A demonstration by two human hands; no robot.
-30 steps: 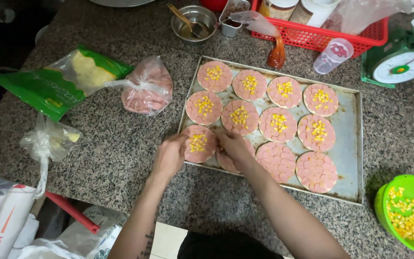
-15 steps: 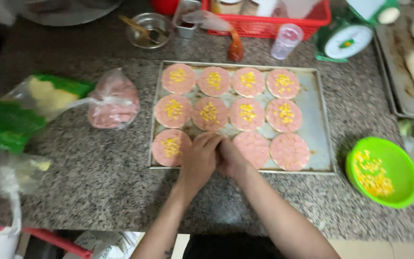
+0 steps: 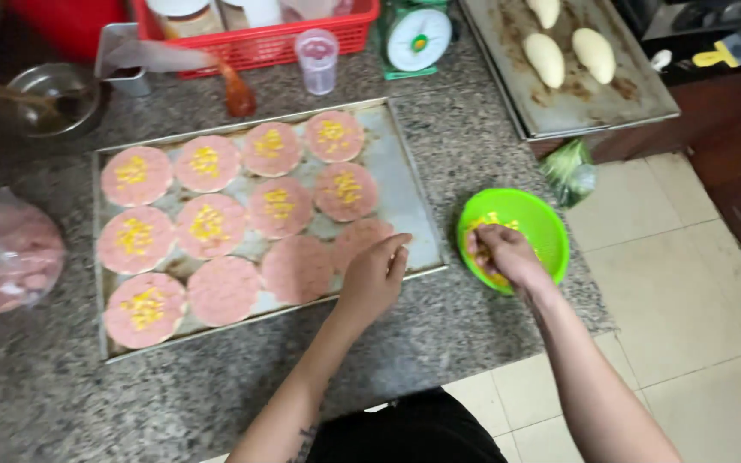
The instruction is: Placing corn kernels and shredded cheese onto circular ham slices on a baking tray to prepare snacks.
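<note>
Right hand (image 3: 501, 253) moved into bowl (image 3: 542, 225); eleven rounds (image 3: 223, 290), eight corn-topped

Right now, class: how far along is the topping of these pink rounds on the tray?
Done: eight rounds carry yellow corn, such as the top-left one. In hand: the right hand reaches into the green bowl of corn; the left hand rests at the tray. Left: three bare rounds in the front row.

Food-prep kitchen, small bakery or eatery by the look: speckled granite counter (image 3: 473, 334), metal baking tray (image 3: 405, 184) lined with pink meat rounds, second tray (image 3: 598, 107) holding dough rolls, green kitchen scale (image 3: 416, 36), red basket (image 3: 298, 39) of containers, tiled floor (image 3: 688, 291).
</note>
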